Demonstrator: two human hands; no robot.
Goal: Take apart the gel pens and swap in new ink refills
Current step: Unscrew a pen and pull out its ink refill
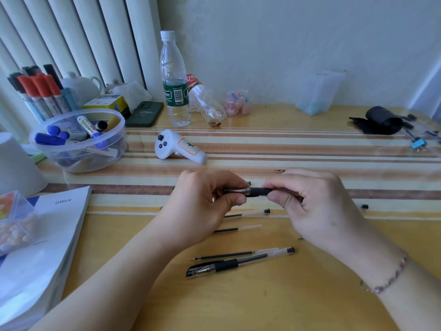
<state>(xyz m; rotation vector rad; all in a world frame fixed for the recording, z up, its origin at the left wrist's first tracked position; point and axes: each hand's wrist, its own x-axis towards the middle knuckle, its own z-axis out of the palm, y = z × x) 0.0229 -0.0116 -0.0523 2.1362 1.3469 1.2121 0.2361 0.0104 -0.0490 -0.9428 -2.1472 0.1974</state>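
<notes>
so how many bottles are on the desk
2. An upright water bottle with a white cap stands at the back by the wall; an empty bottle leans tilted just to its right. None seem hidden.

This looks like a home desk or study corner: a yellow wooden surface (238, 302) with a striped mat (286, 149) stands against a plain white wall (286, 39), beside a white ribbed radiator (78, 37). Stationery crowds the left side, with markers (38, 89) upright in a holder, a clear tub (78, 139) of more markers, and a book (40, 247) marked "Office". Household odds sit along the back: a teapot (82, 86), a phone (144, 113), a water bottle (174, 80), a white controller (179, 146) and loose gel pens (238, 261).
</notes>
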